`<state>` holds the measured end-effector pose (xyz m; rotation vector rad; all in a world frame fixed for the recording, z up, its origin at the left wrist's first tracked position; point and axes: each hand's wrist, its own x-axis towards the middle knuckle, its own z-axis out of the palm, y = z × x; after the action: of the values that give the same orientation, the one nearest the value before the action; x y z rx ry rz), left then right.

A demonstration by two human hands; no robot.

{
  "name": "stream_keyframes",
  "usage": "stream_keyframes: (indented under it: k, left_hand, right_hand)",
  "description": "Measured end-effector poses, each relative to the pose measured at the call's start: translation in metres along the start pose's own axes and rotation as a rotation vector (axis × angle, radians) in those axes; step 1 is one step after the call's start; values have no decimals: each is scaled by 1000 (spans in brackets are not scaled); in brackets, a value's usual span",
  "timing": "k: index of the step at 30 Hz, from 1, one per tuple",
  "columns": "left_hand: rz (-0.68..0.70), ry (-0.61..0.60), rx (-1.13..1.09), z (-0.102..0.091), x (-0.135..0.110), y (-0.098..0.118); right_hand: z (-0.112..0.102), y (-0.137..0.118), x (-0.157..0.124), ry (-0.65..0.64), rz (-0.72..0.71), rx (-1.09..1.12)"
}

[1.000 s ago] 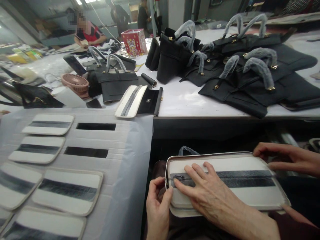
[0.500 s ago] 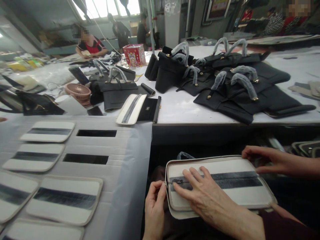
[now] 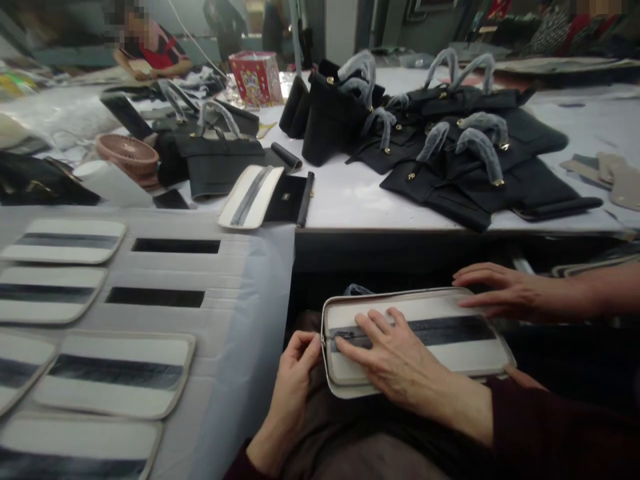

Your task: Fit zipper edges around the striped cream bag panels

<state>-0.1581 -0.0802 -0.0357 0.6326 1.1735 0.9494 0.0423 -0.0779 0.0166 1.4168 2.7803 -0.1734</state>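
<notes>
A cream zip pouch (image 3: pixel 465 357) lies flat on the brown cloth over the person's lap (image 3: pixel 360 433), its long axis running left to right across the view. The person's left hand (image 3: pixel 295 377) is nearer the pouch's left short end, its grip clenched on the rim between thumb and curled fingers. The right hand (image 3: pixel 400 357) comes in from the right and lies spread across the pouch's left half, its grip released, palm pressing down, with the fingertips (image 3: pixel 350 343) resting on the dark zip strip (image 3: pixel 450 330). So the pouch's free length extends rightward from both hands. A 3rd hand, apparently a co-worker's (image 3: pixel 510 290), reaches in from the right, just beside the pouch's far edge. To the left, matching cream panels (image 3: pixel 117 377) lie in rows on a padded grey sheet (image 3: pixel 235 320), while black handbags (image 3: pixel 475 193) sit on the white surface (image 3: pixel 350 207) ahead.
</notes>
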Motion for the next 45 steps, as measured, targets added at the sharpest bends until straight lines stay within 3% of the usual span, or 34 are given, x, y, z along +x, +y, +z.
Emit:
stream_keyframes:
  k: [8,26,45]
  left_hand:
    - [-16,-26,-6,-4,1,-4]
    - [-56,-65,-27,-7,5,3]
    - [-3,-129,170,-21,12,14]
  right_hand:
    - [1,3,-3,-33,-14,27]
    - [9,-1,-5,22,30,67]
    - [20,-7,-9,46,54,71]
